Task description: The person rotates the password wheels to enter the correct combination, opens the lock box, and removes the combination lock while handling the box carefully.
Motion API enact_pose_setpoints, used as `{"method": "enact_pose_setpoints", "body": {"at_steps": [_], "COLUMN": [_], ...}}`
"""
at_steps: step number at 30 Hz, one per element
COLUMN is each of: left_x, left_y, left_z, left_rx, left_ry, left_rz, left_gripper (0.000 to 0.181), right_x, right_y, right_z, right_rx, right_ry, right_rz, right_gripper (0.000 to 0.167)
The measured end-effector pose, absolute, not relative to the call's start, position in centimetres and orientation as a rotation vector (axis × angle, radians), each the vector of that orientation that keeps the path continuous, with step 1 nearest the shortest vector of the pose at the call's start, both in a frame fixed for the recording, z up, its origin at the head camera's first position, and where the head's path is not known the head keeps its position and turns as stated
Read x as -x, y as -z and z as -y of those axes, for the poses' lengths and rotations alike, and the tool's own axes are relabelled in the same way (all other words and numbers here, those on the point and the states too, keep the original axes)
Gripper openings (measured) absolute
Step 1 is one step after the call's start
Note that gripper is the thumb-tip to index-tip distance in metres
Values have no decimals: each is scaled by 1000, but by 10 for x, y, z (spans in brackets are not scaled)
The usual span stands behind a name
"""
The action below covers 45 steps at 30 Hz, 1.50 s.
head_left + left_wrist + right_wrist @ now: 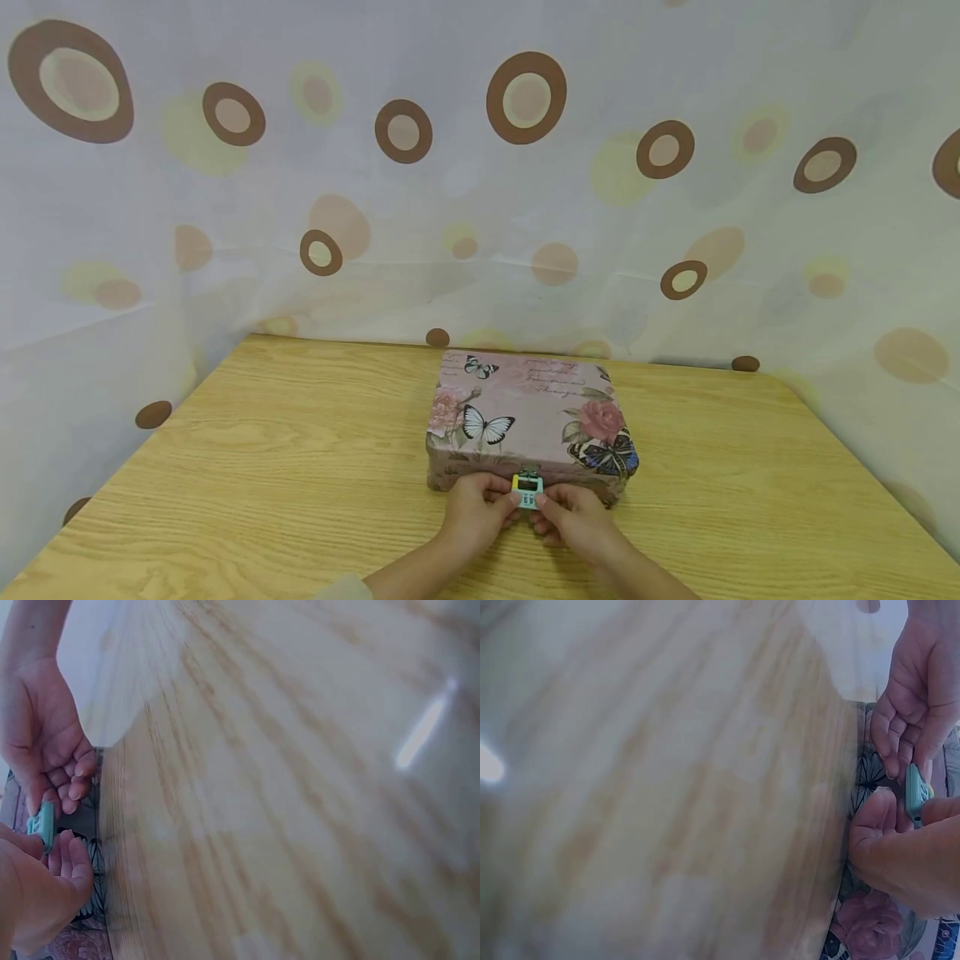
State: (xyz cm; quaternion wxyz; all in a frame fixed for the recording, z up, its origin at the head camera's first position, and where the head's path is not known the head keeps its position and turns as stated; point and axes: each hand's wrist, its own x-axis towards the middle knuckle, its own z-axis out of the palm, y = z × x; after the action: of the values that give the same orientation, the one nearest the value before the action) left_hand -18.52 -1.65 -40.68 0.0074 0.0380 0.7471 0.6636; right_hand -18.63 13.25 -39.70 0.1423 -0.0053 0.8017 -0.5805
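A small teal combination padlock (528, 500) with a yellow edge is at the metal clasp (529, 470) on the front of a pink box (525, 417) printed with butterflies and roses. The box's lid is down. My left hand (474, 510) pinches the padlock's left side between thumb and fingers. On its right side, my right hand (579, 522) pinches it the same way. Both wrist views show the padlock (43, 825) (916, 793) between the two hands, close to the box's front. Whether its shackle is locked, I cannot tell.
The box stands on a light wooden table (300, 467), toward its back edge. Behind and beside the table hangs a pale curtain or sheet (465, 192) with brown, peach and yellow circles.
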Motion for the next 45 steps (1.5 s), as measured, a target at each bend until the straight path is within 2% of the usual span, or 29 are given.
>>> {"method": "enact_pose_setpoints", "body": {"at_steps": [12,20,26,45], "left_x": [184,185,186,186], "left_y": [406,406,408,407], "left_z": [17,17,17,17], "left_rx": [-136,-123,-122,-113], "left_ry": [-2071,-2066,-2071,-2067], "left_rz": [-2344,-2346,-2335,-2331], "left_gripper": [10,10,11,10], "right_x": [186,187,186,186], "right_y": [394,398,398,398], "right_z": [-139,-139,-139,-133], "right_rx": [8,36,73,13], "right_ry": [1735,1774,1750,1706], "right_rz": [-2175,-2205,-2225,-2296], "right_gripper": [28,23,28,25]}}
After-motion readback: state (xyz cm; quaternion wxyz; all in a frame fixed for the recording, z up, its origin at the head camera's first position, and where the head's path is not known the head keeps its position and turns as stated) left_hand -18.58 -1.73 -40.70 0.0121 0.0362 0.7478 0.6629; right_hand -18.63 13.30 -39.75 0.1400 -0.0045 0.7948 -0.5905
